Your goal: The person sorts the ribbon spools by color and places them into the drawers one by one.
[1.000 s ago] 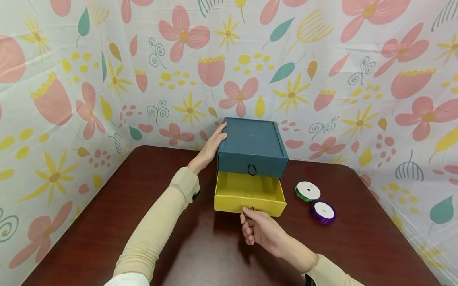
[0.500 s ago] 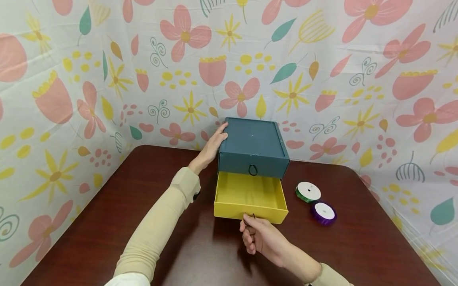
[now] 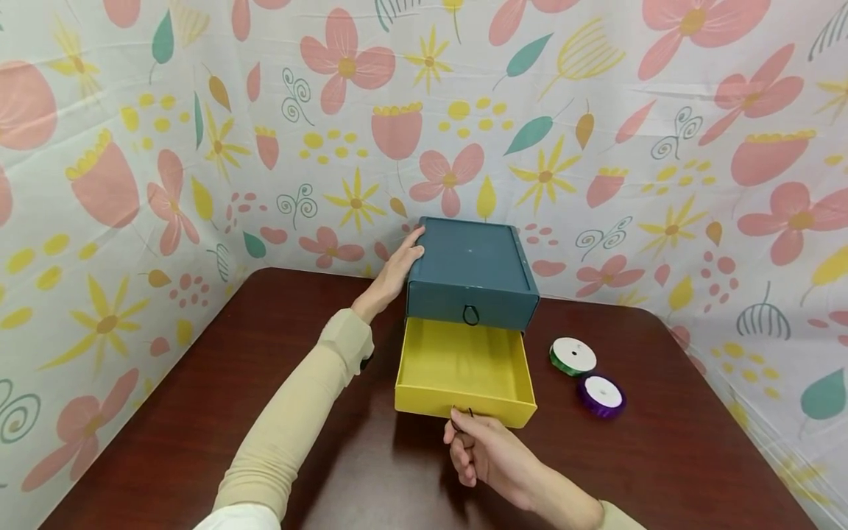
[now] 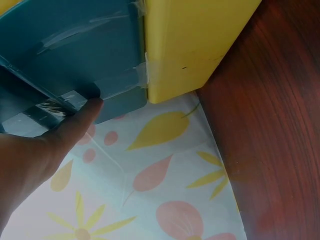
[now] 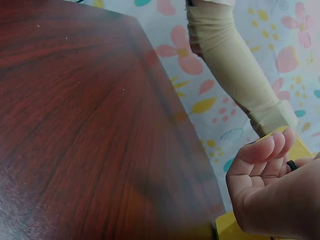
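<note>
A two-tier drawer box stands at the back of the table, its blue upper drawer closed, with a black loop on the front. Beneath it the yellow lower drawer is pulled well out, and nothing lies inside. My right hand pinches the black loop at the yellow drawer's front; in the right wrist view the curled fingers show beside the yellow front. My left hand rests against the blue upper part's left side, with one fingertip pressing that side in the left wrist view.
To the right of the box lie a green ribbon spool and a purple ribbon spool, side by side. The dark wooden table meets a flower-patterned cloth at its back and left edges.
The yellow drawer has slid farther out toward me, with my right hand drawing back on its loop. My left hand stays on the box's side.
</note>
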### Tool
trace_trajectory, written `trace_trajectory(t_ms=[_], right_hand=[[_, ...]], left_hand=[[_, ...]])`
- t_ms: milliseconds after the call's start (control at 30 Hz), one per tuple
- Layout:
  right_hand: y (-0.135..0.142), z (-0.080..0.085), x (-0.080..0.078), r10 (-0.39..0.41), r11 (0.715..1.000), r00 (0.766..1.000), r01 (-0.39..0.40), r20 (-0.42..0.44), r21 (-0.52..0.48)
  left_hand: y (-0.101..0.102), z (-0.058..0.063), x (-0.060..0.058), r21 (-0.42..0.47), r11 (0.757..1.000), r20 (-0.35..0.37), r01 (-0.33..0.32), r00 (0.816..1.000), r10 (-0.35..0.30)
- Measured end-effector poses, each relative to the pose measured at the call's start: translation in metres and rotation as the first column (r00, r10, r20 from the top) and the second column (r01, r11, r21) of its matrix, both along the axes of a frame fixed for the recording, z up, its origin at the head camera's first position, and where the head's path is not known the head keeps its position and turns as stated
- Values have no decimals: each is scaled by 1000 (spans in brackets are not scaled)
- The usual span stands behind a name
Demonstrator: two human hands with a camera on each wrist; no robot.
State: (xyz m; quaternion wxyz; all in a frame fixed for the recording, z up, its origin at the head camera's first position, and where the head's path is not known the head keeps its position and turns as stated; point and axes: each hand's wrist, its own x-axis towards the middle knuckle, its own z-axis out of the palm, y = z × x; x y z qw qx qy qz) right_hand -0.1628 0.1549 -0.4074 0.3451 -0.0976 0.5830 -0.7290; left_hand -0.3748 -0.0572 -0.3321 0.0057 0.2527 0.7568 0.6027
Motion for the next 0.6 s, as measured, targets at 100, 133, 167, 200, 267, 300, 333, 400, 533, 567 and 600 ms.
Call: trace_trajectory(t_ms=[100, 133, 167, 200, 267, 300, 333, 400, 533, 567, 600], right_hand=[[0, 0, 2, 0, 1000, 1000, 0, 0, 6], [0, 0, 3, 1, 1000, 1000, -1, 1, 7], [0, 0, 4, 3, 1000, 1000, -3, 0, 9], [0, 0, 5, 4, 1000, 1000, -4, 1, 10], [1, 1, 7, 7, 1000, 1000, -7, 7, 14], [1, 1, 8, 9, 1000, 1000, -9, 12, 17], [1, 1, 9, 13, 1000, 1000, -13, 18, 21], [1, 1, 10, 21, 999, 999, -22, 27, 26], [1, 1, 12, 60, 998, 998, -60, 21, 22], [1, 1, 13, 80, 997, 997, -80, 16, 18], [1, 2, 14, 104, 994, 995, -104, 9, 14]], left_hand=[[-1, 8, 7, 4, 1000, 19, 18, 1000, -18], [-2, 11, 10, 1, 1000, 22, 22, 1000, -22], [-2, 14, 13, -3, 1000, 24, 26, 999, -26], [-3, 16, 17, -10, 1000, 24, 29, 999, -29], [-3, 21, 23, -24, 999, 20, 30, 999, -30], [-4, 22, 24, -28, 999, 18, 31, 999, -31], [-4, 23, 25, -31, 999, 15, 31, 999, -31], [-4, 23, 26, -32, 999, 12, 30, 999, -30], [-4, 19, 20, -21, 999, 22, 29, 999, -29], [-3, 17, 17, -14, 999, 26, 29, 999, -29], [-3, 14, 14, -9, 1000, 29, 28, 999, -27]])
